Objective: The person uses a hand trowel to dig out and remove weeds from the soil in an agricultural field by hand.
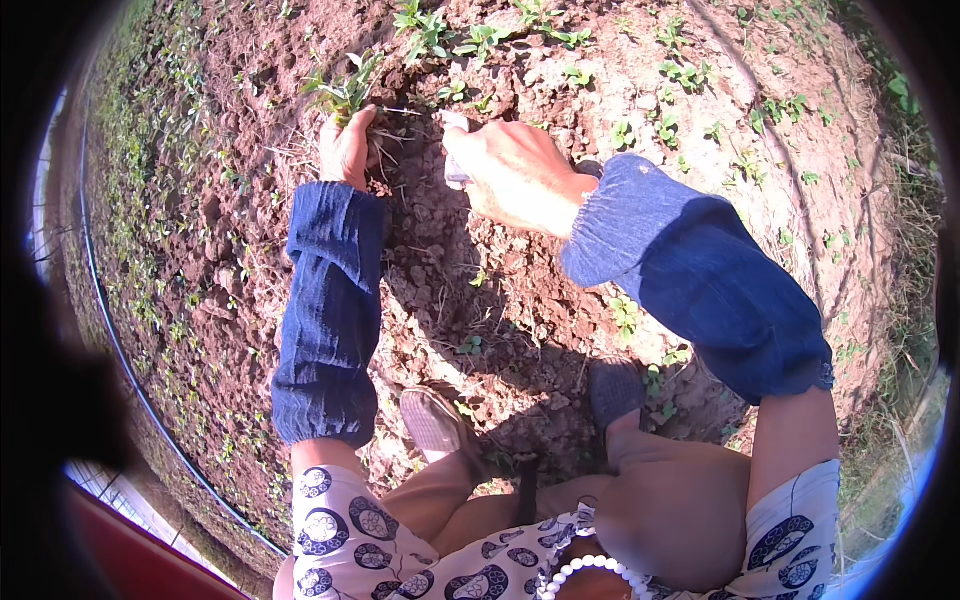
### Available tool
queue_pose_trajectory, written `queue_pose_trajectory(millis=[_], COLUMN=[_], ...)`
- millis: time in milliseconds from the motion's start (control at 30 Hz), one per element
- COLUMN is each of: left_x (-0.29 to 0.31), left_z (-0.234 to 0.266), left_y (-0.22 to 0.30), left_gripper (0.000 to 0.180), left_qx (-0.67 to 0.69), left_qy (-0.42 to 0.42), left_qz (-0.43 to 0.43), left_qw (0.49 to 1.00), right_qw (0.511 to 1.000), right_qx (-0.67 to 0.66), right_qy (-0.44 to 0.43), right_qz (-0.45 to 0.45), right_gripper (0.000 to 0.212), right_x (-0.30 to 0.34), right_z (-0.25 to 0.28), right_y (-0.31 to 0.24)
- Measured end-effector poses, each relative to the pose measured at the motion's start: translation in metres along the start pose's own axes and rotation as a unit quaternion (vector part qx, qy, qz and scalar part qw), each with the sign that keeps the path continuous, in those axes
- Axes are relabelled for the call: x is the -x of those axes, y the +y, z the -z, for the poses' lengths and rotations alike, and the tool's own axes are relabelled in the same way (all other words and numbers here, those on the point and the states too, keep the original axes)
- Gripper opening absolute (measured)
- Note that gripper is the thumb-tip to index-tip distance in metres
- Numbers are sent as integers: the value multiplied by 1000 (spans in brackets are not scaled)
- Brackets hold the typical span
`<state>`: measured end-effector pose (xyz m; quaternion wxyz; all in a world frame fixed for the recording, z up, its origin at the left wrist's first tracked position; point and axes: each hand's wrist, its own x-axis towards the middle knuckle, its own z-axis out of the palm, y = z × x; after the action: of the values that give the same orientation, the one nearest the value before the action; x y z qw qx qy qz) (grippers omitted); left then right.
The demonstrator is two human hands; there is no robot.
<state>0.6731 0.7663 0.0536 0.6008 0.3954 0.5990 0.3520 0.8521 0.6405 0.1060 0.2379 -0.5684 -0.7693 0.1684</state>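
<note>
My left hand is closed around a bunch of uprooted green weeds. Their leaves stick up past my fingers, and thin pale roots or stalks trail out to the right. To the right of it, my right hand is closed in a fist just above the soil. Something greyish shows at its finger side, mostly hidden by the fingers and washed out by glare, so its kind cannot be made out. Loose reddish-brown soil lies below both hands, partly in shadow.
Small green plants grow beyond my hands, and more dot the soil to the right. A thin dark hose curves along the left. My shoes stand on the soil close below. Grass edges the far right.
</note>
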Motion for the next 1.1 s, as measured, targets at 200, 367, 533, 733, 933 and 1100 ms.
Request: queue_pose_trajectory(millis=[200, 367, 533, 733, 933, 1100], left_x=[-25, -31, -32, -26, -22, -23], left_z=[11, -40, -45, -40, -37, -8], left_y=[1, -10, -14, -18, -21, -38], left_gripper=[25, 33, 29, 27, 22, 16], left_qx=[-499, -569, -568, -544, -436, 11], left_qy=[-95, -81, -92, -78, -49, -6], left_qz=[-232, -239, -207, -220, -217, -229], left_qw=[829, 782, 791, 806, 872, 973], right_qw=[998, 988, 930, 928, 965, 969], right_qx=[5, -9, -110, -131, -139, -190], right_qy=[-53, -130, -224, -234, -113, -66], right_qz=[-16, -79, -268, -260, -191, -144], right_gripper=[14, 19, 20, 14, 16, 10], right_x=[3, -24, -67, -77, -28, 16], right_z=[59, 82, 82, 49, 39, 41], right_y=[-23, 2, 25, 30, 25, 15])
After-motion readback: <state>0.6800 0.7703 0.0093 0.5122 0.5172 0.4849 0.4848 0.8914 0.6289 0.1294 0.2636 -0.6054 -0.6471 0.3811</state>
